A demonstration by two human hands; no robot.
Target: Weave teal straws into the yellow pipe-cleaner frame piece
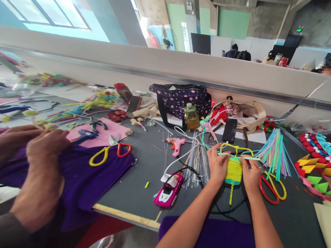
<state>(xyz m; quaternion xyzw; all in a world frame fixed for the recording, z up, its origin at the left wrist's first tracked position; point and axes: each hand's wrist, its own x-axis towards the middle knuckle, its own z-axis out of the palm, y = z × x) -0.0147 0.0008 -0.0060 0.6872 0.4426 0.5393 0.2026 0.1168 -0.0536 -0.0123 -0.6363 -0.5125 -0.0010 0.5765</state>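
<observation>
My left hand (218,164) and my right hand (250,175) both grip a small woven piece of yellow and teal pipe cleaners (234,169), held just above the dark grey table (144,168). A yellow loop (236,148) arches over its top and a yellow tail (231,195) hangs below. A pale green pipe cleaner strand (252,158) lies across the top, pinched at my right fingertips. A bundle of pastel pipe cleaners (274,151) fans out just right of my hands.
A co-worker's hands (38,151) work at the left over purple cloth (85,179). Scissors (110,152), a second pair of scissors (272,189), a pink glue gun (177,144), a pink car-shaped object (169,193), thin wires (198,162), a phone (229,130), bags and a bottle (191,117) crowd the table.
</observation>
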